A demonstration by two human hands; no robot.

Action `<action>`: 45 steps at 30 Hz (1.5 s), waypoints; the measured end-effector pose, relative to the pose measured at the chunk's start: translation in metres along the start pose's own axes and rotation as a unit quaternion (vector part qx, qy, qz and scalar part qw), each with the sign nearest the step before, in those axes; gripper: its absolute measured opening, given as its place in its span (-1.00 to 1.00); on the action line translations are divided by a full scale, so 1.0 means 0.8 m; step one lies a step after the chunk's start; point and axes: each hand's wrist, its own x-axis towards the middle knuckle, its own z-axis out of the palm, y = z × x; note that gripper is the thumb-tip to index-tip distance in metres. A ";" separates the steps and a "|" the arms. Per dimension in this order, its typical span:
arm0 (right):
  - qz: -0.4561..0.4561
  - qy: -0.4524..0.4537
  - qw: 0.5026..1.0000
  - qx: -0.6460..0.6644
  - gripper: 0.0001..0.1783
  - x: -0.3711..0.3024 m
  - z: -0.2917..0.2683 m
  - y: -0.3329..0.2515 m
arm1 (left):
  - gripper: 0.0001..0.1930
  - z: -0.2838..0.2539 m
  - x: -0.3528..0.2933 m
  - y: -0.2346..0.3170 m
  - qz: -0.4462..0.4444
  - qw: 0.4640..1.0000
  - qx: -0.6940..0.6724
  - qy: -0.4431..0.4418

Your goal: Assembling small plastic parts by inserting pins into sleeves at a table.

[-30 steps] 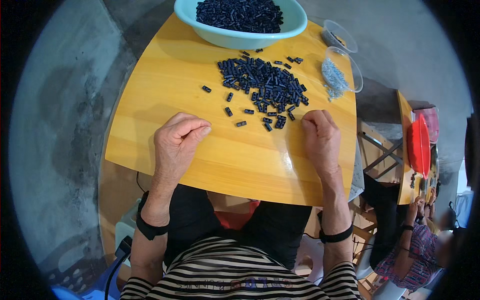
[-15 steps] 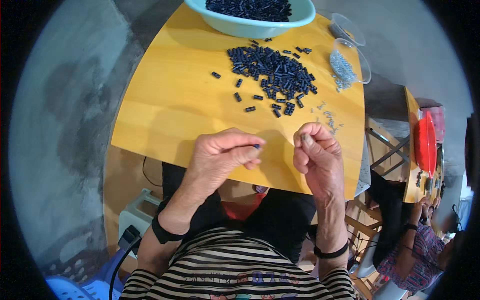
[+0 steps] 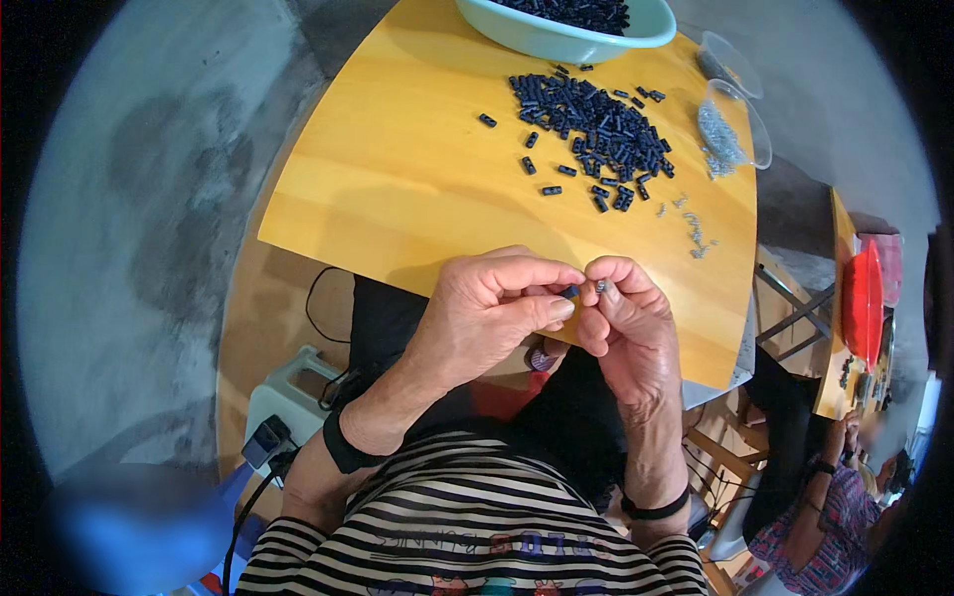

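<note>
My left hand [image 3: 487, 310] is closed in a pinch on a small dark plastic block [image 3: 569, 292], mostly covered by thumb and fingers. Close against it, the fingertips of my right hand [image 3: 636, 323] pinch a tiny silver screw [image 3: 600, 286]. Both hands hover over the near edge of the yellow table [image 3: 368, 179], fingertips almost touching. Beyond them lies a heap of similar black two-holed blocks [image 3: 606, 129], with several strays on its near and left sides. Loose silver screws [image 3: 696, 233] are scattered to the right of the heap.
A pale turquoise basin [image 3: 576, 42] full of black blocks stands at the far edge. Clear plastic tubs [image 3: 760, 139] sit at the far right, one tipped with screws spilling out. A green stool [image 3: 288, 397] is lower left. Another person [image 3: 820, 517] works at a right-hand table with a red basin [image 3: 862, 308].
My hands have come together from apart, bringing the block and the screw close to each other. The view has shifted, so the table appears farther right and higher.
</note>
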 end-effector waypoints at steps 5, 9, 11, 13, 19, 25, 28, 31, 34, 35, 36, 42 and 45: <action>0.000 -0.001 1.000 -0.013 -0.81 -0.002 0.007 0.009 | -0.81 -0.006 -0.007 -0.004 -0.006 1.000 -0.016 0.007; -0.001 -0.005 1.000 -0.013 -0.81 -0.005 0.010 0.013 | -0.85 -0.008 -0.008 -0.004 -0.014 0.999 -0.026 0.017; 0.003 -0.004 1.000 -0.014 -0.82 -0.006 0.011 0.014 | -0.85 -0.011 -0.010 -0.005 -0.020 1.000 -0.013 0.017; 0.007 -0.004 1.000 -0.015 -0.83 -0.006 0.012 0.016 | -0.84 -0.015 -0.011 -0.006 -0.025 1.000 0.001 0.017; 0.015 -0.009 1.000 -0.013 -0.84 -0.006 0.013 0.021 | -0.80 -0.024 -0.013 -0.015 0.045 0.998 0.041 0.004; 0.028 0.007 1.000 -0.006 -0.85 -0.006 0.008 0.029 | -0.80 -0.028 -0.016 -0.003 -0.112 0.988 -0.106 0.007; 0.015 0.006 1.000 -0.007 -0.85 -0.006 0.007 0.030 | -0.78 -0.029 -0.016 -0.006 -0.124 0.984 -0.124 0.020; 0.009 0.008 1.000 0.005 -0.85 -0.006 0.006 0.032 | -0.77 -0.026 -0.016 -0.005 -0.137 0.980 -0.139 0.031; 0.009 0.006 1.000 0.008 -0.85 -0.006 0.008 0.032 | -0.76 -0.026 -0.016 -0.008 -0.108 0.983 -0.144 0.033; 0.011 0.006 1.000 0.012 -0.85 -0.006 0.008 0.032 | -0.76 -0.027 -0.016 -0.008 -0.113 0.984 -0.133 0.034; 0.012 0.006 1.000 0.015 -0.85 -0.006 0.008 0.032 | -0.76 -0.027 -0.016 -0.008 -0.118 0.985 -0.121 0.035; 0.000 0.018 1.000 0.008 -0.86 -0.007 0.009 0.035 | -0.78 -0.027 -0.018 -0.011 -0.108 0.986 -0.124 0.022; 0.004 0.020 1.000 0.012 -0.87 -0.007 0.010 0.036 | -0.79 -0.028 -0.019 -0.014 -0.100 0.987 -0.127 0.011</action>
